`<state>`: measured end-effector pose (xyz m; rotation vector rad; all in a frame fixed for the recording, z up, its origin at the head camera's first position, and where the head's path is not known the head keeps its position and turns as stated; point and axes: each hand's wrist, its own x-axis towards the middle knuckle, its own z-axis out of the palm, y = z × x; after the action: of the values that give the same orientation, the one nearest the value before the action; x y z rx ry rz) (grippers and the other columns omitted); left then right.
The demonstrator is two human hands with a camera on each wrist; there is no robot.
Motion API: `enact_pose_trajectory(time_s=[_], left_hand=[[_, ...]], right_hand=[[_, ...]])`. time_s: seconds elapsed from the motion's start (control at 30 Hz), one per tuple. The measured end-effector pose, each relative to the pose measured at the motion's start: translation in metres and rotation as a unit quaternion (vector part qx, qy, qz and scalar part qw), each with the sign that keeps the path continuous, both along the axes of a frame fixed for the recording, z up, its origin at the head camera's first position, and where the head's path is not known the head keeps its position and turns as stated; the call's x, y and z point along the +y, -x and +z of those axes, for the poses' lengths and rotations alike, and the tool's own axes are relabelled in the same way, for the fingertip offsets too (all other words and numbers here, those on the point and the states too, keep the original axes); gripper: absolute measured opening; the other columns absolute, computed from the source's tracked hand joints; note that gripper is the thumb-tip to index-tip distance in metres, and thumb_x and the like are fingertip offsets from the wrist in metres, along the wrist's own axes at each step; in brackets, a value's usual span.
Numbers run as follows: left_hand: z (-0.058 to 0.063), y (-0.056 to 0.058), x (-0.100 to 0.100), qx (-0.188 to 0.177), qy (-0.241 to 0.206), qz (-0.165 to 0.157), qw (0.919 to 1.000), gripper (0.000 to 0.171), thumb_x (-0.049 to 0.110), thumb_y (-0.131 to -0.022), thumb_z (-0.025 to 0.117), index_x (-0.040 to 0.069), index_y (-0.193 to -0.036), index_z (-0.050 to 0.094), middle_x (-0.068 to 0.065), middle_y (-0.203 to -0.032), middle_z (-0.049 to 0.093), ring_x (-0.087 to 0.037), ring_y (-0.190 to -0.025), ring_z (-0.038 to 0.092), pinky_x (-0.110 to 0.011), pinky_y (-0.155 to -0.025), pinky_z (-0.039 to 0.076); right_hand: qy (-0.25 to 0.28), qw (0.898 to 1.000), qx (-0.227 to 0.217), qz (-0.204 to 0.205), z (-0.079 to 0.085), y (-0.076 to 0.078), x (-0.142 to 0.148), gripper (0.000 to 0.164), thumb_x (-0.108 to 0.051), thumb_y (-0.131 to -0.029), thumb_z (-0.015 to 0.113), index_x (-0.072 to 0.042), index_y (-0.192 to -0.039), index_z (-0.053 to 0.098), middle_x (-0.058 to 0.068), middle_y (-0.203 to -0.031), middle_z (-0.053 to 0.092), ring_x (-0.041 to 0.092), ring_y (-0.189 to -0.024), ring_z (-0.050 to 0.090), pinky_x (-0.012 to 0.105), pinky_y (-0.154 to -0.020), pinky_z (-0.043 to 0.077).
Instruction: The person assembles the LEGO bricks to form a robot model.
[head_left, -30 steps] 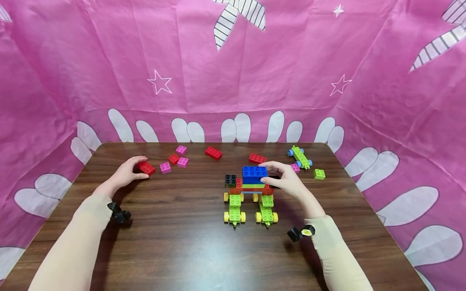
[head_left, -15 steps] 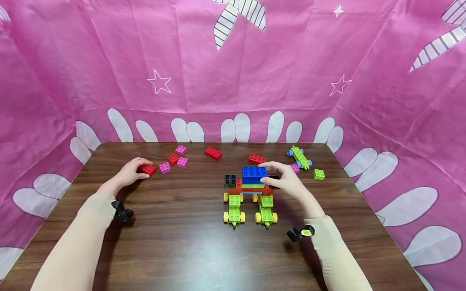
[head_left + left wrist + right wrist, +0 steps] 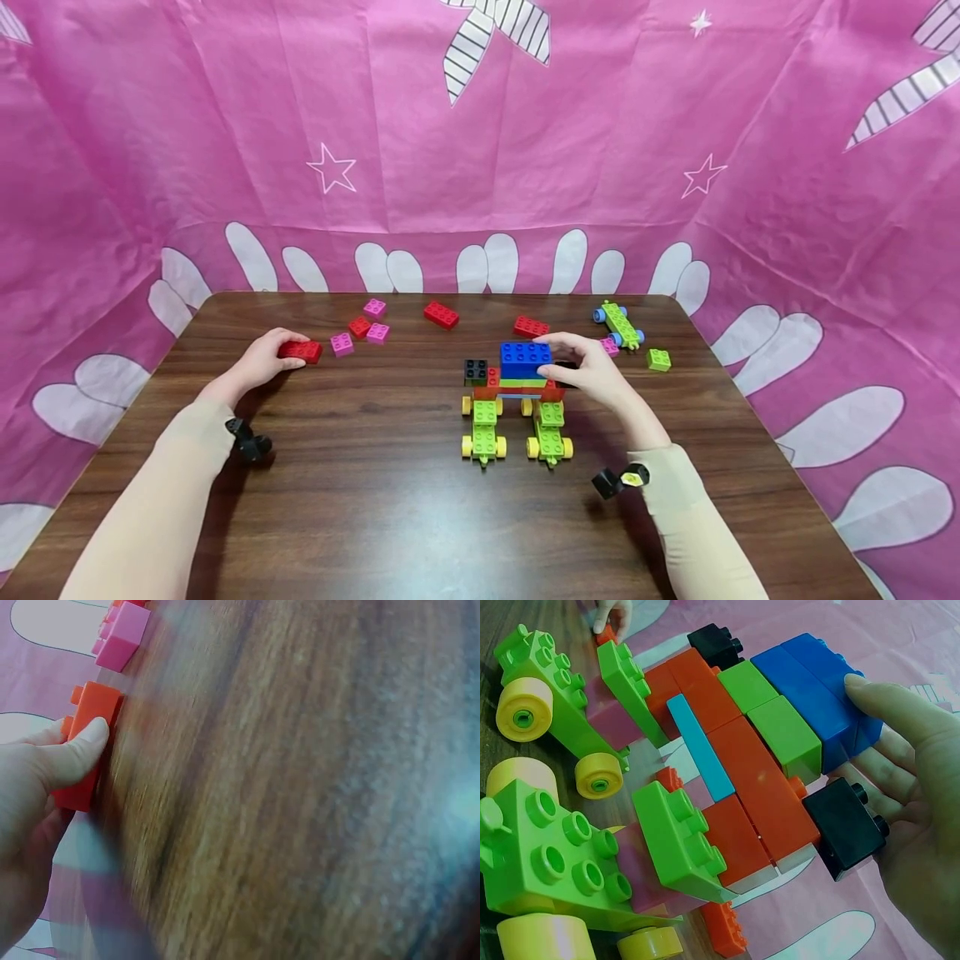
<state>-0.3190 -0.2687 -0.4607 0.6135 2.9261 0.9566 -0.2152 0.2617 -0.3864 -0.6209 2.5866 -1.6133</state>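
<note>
My left hand pinches a long red brick at the left of the table, thumb on its near side. In the left wrist view the same thumb presses the flat wall of that red brick. My right hand grips the blue bricks on top of a built model. Below the blue lie green and red layers, with a black brick at the left end and another black brick near my right palm. Two green wheeled bases with yellow wheels carry the model.
Several pink and red bricks, among them a pink one, lie near the left hand. Red bricks sit toward the back edge. At the back right are a green base with blue wheels and a small green brick.
My left hand has turned the red brick slightly, so its long side now faces me. The right hand and the model have stayed in place.
</note>
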Motion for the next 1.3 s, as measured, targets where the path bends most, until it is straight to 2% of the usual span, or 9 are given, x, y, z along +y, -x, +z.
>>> enact_pose_trajectory(time_s=[0.13, 0.27, 0.37, 0.53, 0.67, 0.97, 1.17, 1.3], left_hand=[[0.004, -0.002, -0.002, -0.015, 0.004, 0.021, 0.9997, 0.044, 0.012, -0.086, 0.072, -0.008, -0.121, 0.057, -0.032, -0.118, 0.056, -0.043, -0.105, 0.052, -0.051, -0.09, 0.04], [0.014, -0.005, 0.0, -0.019, -0.005, 0.049, 0.9986, 0.047, 0.018, -0.088, 0.07, -0.006, -0.125, 0.055, -0.032, -0.12, 0.057, -0.041, -0.104, 0.054, -0.049, -0.088, 0.041], [0.021, -0.007, 0.005, -0.006, -0.019, 0.064, 0.9978, 0.047, 0.02, -0.089, 0.069, -0.005, -0.126, 0.055, -0.031, -0.12, 0.058, -0.04, -0.103, 0.055, -0.046, -0.085, 0.043], [0.036, -0.01, 0.026, 0.016, -0.035, 0.066, 0.9971, 0.047, 0.021, -0.088, 0.071, -0.004, -0.126, 0.056, -0.028, -0.12, 0.059, -0.037, -0.101, 0.056, -0.044, -0.084, 0.043], [0.049, -0.014, 0.05, 0.028, -0.056, 0.053, 0.9966, 0.047, 0.019, -0.087, 0.072, -0.004, -0.125, 0.057, -0.027, -0.12, 0.06, -0.036, -0.103, 0.055, -0.045, -0.086, 0.043], [0.075, -0.025, 0.113, 0.078, -0.079, -0.012, 0.9937, 0.046, 0.017, -0.08, 0.078, -0.001, -0.121, 0.063, -0.022, -0.118, 0.064, -0.034, -0.104, 0.057, -0.046, -0.086, 0.047], [0.082, -0.035, 0.155, 0.089, -0.098, -0.057, 0.9896, 0.045, 0.023, -0.08, 0.079, 0.005, -0.119, 0.065, -0.015, -0.114, 0.066, -0.03, -0.102, 0.058, -0.046, -0.086, 0.047], [0.084, -0.04, 0.18, 0.091, -0.109, -0.076, 0.9869, 0.046, 0.027, -0.08, 0.079, 0.008, -0.12, 0.066, -0.011, -0.115, 0.066, -0.026, -0.103, 0.058, -0.043, -0.088, 0.047]], right_hand=[[0.001, 1.0, 0.004, 0.001, 0.0, 0.0, 0.0, 0.038, -0.013, -0.088, 0.07, -0.007, -0.124, 0.061, 0.015, -0.114, 0.067, 0.016, -0.103, 0.063, 0.027, -0.083, 0.054], [0.001, 1.0, 0.009, 0.003, 0.0, 0.0, 0.0, 0.038, -0.013, -0.088, 0.07, -0.007, -0.124, 0.062, 0.014, -0.114, 0.067, 0.013, -0.102, 0.063, 0.027, -0.082, 0.054], [0.001, 1.0, 0.009, 0.004, 0.002, 0.0, 0.0, 0.038, -0.013, -0.087, 0.071, -0.007, -0.124, 0.062, 0.014, -0.113, 0.067, 0.012, -0.101, 0.063, 0.028, -0.082, 0.055], [-0.004, 1.0, 0.009, 0.002, 0.004, 0.0, -0.001, 0.038, -0.012, -0.087, 0.071, -0.007, -0.124, 0.062, 0.013, -0.113, 0.068, 0.012, -0.101, 0.063, 0.032, -0.082, 0.055], [-0.007, 1.0, 0.012, 0.003, 0.003, 0.001, 0.0, 0.039, -0.012, -0.087, 0.071, -0.007, -0.124, 0.062, 0.013, -0.114, 0.067, 0.013, -0.102, 0.063, 0.035, -0.084, 0.055], [-0.027, 0.999, 0.026, 0.0, 0.002, 0.004, -0.001, 0.04, -0.015, -0.086, 0.073, -0.009, -0.124, 0.062, 0.011, -0.114, 0.068, 0.016, -0.101, 0.063, 0.037, -0.086, 0.055], [-0.032, 0.999, 0.032, -0.001, 0.004, 0.006, -0.003, 0.039, -0.015, -0.085, 0.073, -0.009, -0.123, 0.063, 0.01, -0.113, 0.068, 0.017, -0.1, 0.063, 0.032, -0.082, 0.055], [-0.038, 0.999, 0.037, -0.001, 0.005, 0.006, -0.005, 0.039, -0.015, -0.085, 0.074, -0.01, -0.122, 0.064, 0.01, -0.113, 0.068, 0.018, -0.1, 0.063, 0.03, -0.079, 0.055]])
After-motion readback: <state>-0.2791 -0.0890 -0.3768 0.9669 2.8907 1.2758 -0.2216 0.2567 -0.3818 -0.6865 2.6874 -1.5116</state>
